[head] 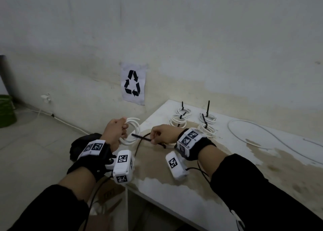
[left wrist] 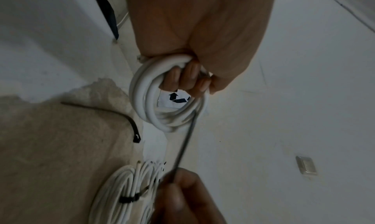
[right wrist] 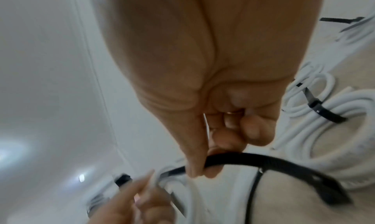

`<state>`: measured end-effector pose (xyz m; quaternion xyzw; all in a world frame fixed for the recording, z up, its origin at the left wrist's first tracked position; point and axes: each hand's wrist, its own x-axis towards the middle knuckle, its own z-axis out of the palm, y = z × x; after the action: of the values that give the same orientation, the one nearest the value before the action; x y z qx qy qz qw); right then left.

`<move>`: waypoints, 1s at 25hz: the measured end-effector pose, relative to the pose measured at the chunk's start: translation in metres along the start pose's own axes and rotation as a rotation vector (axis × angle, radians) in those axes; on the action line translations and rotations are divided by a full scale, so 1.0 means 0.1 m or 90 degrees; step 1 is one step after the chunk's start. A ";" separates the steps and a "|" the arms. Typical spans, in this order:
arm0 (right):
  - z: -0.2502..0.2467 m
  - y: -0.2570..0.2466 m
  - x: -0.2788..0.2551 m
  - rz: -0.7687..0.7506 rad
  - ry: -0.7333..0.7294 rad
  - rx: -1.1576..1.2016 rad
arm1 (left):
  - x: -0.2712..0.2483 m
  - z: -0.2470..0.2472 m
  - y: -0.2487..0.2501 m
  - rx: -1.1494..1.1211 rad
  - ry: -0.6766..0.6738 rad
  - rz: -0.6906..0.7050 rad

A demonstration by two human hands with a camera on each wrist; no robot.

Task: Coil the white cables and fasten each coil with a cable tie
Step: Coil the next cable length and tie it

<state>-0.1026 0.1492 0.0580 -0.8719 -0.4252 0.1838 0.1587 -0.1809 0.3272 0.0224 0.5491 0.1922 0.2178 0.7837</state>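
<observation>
My left hand [head: 116,129] grips a small coil of white cable [head: 134,131] in the air just off the table's left corner; its fingers [left wrist: 185,79] curl through the coil [left wrist: 150,102]. My right hand [head: 161,134] pinches a black cable tie [head: 142,138] between thumb and forefinger, with the tie's tip pointing at the coil. In the right wrist view the tie [right wrist: 253,160] runs across under the fingertips. In the left wrist view the tie [left wrist: 185,140] reaches the coil's lower rim.
Several tied white coils [head: 192,121] sit at the back of the stained white table [head: 244,175]. A loose white cable [head: 258,136] lies to the right. Another black tie [head: 139,144] lies on the table near my hands. A recycling sign [head: 133,83] hangs on the wall.
</observation>
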 end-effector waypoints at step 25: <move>-0.21 1.26 -1.74 -0.061 0.569 0.351 | -0.62 2.49 -0.48 -0.014 -0.293 -0.065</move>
<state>-0.1065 -0.0667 0.0549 -0.7706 -0.2911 -0.1083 0.5564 -0.0920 0.0847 0.0616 0.5655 0.0335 0.0487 0.8226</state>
